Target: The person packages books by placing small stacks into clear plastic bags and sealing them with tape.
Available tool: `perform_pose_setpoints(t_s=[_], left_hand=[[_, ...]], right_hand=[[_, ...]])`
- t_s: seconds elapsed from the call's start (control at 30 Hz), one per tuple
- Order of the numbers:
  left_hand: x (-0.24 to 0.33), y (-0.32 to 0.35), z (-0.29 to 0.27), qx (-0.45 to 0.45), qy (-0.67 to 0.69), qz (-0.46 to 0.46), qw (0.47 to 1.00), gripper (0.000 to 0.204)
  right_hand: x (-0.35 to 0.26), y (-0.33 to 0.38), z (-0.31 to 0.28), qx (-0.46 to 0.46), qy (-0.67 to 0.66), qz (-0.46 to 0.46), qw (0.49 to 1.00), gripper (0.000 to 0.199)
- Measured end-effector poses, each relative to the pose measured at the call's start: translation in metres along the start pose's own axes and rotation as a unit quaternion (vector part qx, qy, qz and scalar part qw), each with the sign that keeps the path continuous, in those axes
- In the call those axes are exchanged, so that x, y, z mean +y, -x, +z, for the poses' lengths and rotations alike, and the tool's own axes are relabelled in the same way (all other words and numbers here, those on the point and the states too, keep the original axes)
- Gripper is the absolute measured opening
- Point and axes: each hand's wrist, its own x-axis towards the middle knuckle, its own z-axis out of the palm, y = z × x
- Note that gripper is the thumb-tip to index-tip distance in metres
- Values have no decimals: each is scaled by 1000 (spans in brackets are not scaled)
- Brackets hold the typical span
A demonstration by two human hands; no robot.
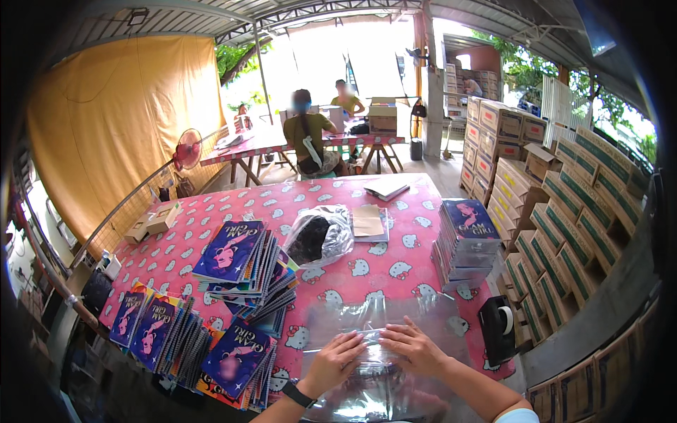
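Spiral notebooks: near left on your pink table, with no wrap that you can see — they look like work left.
Middle pile: farther in, also seemingly bare; purple covers, big pale title lettering over a drawn figure.
Left hand: fingers stretched flat on the film; you can't tell whether anything is pinched.
Clear film: near edge, under both your hands — this piece looks mid-fold, and glare hides what may lie inside.
Right hand: fingers likewise extended on the film, pinch unclear.
Right stack: far side of the tape dispenser; same titled cover on top, glossy as if wrapped, so probably done.
Cartons: far right, green bands with pale print.
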Motion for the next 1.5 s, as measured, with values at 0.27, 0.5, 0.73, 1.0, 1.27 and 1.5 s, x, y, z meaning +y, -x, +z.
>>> perform_pose_setpoints(t_s=[0.27, 0.5, 0.73, 1.0, 1.27, 1.5], left_hand=[[13, -4, 0, 51, 9, -50, 997, 22], [23, -18, -7, -14, 18, -139, 990, 15], [-6, -44, -15, 63, -223, -34, 972, 51], [-38, -27, 16, 13, 399, -335, 854, 27], [-31, -22, 33, 99, 444, -361, 814, 20], [-28, -23, 29, 79, 464, -353, 808, 20]], right_hand=[[-8, -8, -1, 64, 5, -26, 998, 22], [-8, -20, -6, 11, -35, 21, 999, 11], [0, -44, -18, -182, -76, 207, 958, 28], [53, -86, -8, -188, -266, 283, 902, 29], [52, 95, -71, 327, -193, 399, 835, 24], [114, 300, -48, 263, 44, 643, 718, 30]])
